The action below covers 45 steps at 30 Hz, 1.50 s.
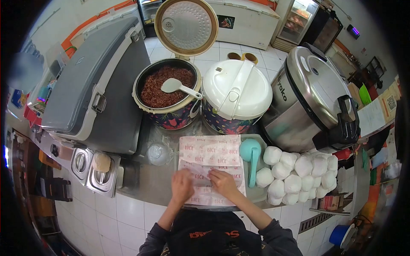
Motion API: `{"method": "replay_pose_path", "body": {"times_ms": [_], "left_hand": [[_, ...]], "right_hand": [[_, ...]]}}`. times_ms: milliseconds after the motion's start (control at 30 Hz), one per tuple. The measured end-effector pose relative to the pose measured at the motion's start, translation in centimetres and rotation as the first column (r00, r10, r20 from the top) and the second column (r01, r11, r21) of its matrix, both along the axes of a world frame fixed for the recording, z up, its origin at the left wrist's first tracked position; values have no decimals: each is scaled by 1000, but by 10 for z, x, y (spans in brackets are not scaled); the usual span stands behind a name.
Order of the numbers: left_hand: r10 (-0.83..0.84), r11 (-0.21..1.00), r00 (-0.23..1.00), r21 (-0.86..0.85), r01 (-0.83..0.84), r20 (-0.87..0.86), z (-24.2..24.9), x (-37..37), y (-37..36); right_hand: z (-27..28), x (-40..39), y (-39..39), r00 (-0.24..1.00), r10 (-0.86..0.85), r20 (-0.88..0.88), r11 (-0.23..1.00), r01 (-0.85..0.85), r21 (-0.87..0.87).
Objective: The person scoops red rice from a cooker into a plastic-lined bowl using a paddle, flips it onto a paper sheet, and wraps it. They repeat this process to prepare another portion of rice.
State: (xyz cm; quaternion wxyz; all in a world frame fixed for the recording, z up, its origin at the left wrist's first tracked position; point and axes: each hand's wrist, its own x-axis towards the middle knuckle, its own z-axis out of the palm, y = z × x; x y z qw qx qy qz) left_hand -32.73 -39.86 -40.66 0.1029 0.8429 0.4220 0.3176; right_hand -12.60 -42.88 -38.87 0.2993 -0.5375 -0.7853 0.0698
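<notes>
Printed wrapping paper (210,149) with red "RICE" lettering lies on the metal counter before me. A smaller greyish piece of the paper (197,170) stretches between my hands. My left hand (183,186) is closed at its left edge, slightly blurred. My right hand (223,182) pinches its right side, fingers pressed together. Just right of the paper, a turquoise scoop (252,158) rests on a pale green tray (259,195). Several white wrapped round bundles (292,183) are heaped at the tray's right. A clear plastic bowl (158,153) sits left of the paper.
Behind the paper stand an open rice cooker (139,100) of reddish-brown rice (156,85) with a white paddle (171,85), and a closed white-lidded cooker (215,91). A steel cooker (294,102) flanks the right, a grey cool box (98,85) the left. Lidded steel containers (112,185) hang left.
</notes>
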Motion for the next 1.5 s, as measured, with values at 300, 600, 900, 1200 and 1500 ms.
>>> {"method": "replay_pose_path", "body": {"times_ms": [300,600,900,1200,1500], "left_hand": [[81,956,986,-290,-35,148,-12,-28,71],[60,984,994,-175,-42,95,39,-18,67],[-422,893,894,-240,381,-149,5,-12,-3],[-205,868,969,-432,246,139,-24,-11,24],[153,852,988,-510,-120,23,-2,21,45]], "right_hand": [[-18,0,-15,999,22,-45,997,-18,81],[-32,6,-27,992,77,99,993,-85,86],[-24,29,-45,988,137,73,990,-135,-34],[-46,47,-41,994,28,-105,998,-35,-61],[-20,27,15,936,-344,73,707,309,-636]]}}
